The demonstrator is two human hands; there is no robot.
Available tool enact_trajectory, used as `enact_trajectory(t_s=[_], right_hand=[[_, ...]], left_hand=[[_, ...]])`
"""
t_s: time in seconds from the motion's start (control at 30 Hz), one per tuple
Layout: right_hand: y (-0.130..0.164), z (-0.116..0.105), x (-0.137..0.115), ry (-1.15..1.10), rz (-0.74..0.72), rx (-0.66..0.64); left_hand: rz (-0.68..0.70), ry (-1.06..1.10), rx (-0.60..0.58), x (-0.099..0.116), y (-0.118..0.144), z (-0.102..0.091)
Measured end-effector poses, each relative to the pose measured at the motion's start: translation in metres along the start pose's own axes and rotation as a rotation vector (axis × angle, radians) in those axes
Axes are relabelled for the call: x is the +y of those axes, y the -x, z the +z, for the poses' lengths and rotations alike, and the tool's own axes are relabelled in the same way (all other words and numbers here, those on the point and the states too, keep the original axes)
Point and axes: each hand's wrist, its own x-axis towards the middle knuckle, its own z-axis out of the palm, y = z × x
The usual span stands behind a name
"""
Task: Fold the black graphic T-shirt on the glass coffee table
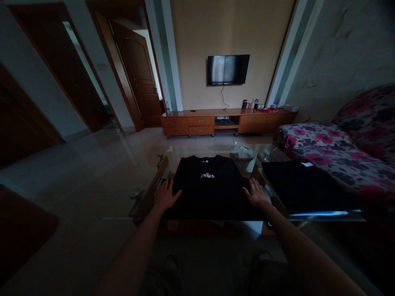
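A black T-shirt (210, 185) with a small pink print lies flat on a glass coffee table (163, 164), collar away from me. My left hand (166, 195) rests flat at the shirt's left edge, fingers spread. My right hand (256, 193) rests flat on the shirt's right edge, fingers spread too. Neither hand grips the cloth. A second black garment (304, 185), folded, lies to the right of the shirt with a white label at its far corner.
A sofa with a pink floral cover (339, 152) stands at the right. A wooden TV cabinet (226, 121) with bottles on it and a wall TV (228, 69) are at the far wall. Wooden doors (140, 70) are at the left; tiled floor lies between.
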Motion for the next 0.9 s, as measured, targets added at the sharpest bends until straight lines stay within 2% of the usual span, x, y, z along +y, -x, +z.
enact_trajectory(t_s=[0.13, 0.63, 0.77, 0.9], right_hand=[[0.001, 0.002, 0.0, 0.033, 0.012, 0.013], [-0.001, 0.002, -0.009, -0.01, 0.074, 0.017], [-0.01, -0.007, -0.02, -0.024, 0.124, 0.038], [-0.035, -0.025, -0.037, -0.135, 0.099, 0.093]], left_hand=[[-0.078, -0.013, 0.018, -0.001, -0.003, 0.004], [-0.137, -0.051, 0.0, 0.008, -0.001, 0.0], [-0.187, -0.046, 0.062, 0.012, -0.013, -0.006], [-0.102, -0.037, 0.123, 0.011, -0.044, -0.02]])
